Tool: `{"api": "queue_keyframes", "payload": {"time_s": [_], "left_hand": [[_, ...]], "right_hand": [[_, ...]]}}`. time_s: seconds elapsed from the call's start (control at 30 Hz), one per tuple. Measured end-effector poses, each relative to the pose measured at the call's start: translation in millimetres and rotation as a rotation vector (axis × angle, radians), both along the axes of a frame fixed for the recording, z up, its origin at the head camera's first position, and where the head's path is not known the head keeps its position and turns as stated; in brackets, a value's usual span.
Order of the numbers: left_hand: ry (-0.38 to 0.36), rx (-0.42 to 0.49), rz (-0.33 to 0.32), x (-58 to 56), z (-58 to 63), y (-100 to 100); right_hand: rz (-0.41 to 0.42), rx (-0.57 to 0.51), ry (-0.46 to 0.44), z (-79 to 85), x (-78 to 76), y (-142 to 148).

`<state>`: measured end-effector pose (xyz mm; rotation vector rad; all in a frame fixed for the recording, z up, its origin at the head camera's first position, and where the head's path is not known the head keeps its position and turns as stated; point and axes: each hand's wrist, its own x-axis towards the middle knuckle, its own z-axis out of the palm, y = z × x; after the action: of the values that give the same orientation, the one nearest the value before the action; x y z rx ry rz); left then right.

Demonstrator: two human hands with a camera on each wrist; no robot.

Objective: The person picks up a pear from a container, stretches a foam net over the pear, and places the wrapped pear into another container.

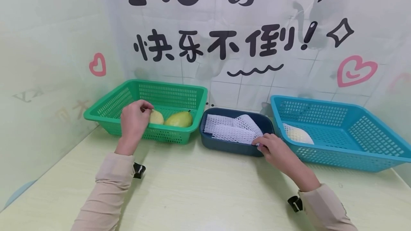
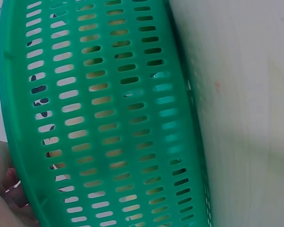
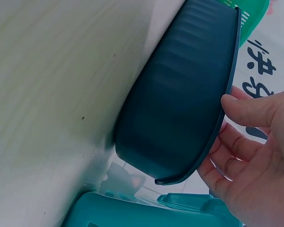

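Observation:
In the head view, my left hand (image 1: 135, 117) reaches over the front rim of the green basket (image 1: 128, 119). Its curled fingers pinch at the top of a pale yellow round fruit (image 1: 156, 117). Beside that lies a green-yellow pear (image 1: 179, 119) with a short stem. My right hand (image 1: 276, 149) is at the front right corner of the dark blue tray (image 1: 224, 146), thumb at the outer rim, fingers over it. A corner of a white foam net sleeve (image 1: 232, 133) shows between its fingertips. In the right wrist view, the thumb (image 3: 251, 111) overlaps the tray's rim.
On the right stands a blue basket (image 1: 337, 159) with a pale yellow fruit in a white foam net (image 1: 298, 134) at its left end. Behind the containers hangs a printed white sheet (image 1: 212, 17). All three containers stand on the pale table (image 1: 199, 188).

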<state>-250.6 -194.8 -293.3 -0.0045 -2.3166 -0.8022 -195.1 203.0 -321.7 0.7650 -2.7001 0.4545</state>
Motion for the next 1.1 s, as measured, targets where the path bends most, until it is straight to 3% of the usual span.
{"api": "queue_keyframes", "payload": {"time_s": [0.27, 0.63, 0.83, 1.1], "left_hand": [[0.067, 0.044, 0.011, 4.9, 15.1, 3.6], [0.203, 0.068, -0.075, 22.9, 43.8, 20.9], [0.216, 0.076, -0.193, 43.6, 61.7, 42.1], [0.028, 0.042, -0.462, 70.7, 73.5, 74.8]], "right_hand": [[-0.008, -0.003, -0.012, 0.3, 0.6, 0.9], [-0.011, -0.004, -0.024, 0.9, 0.7, -0.1], [-0.006, -0.008, -0.023, 1.6, 0.4, -1.1], [-0.016, -0.010, -0.035, 2.3, 1.0, -0.1]]}}
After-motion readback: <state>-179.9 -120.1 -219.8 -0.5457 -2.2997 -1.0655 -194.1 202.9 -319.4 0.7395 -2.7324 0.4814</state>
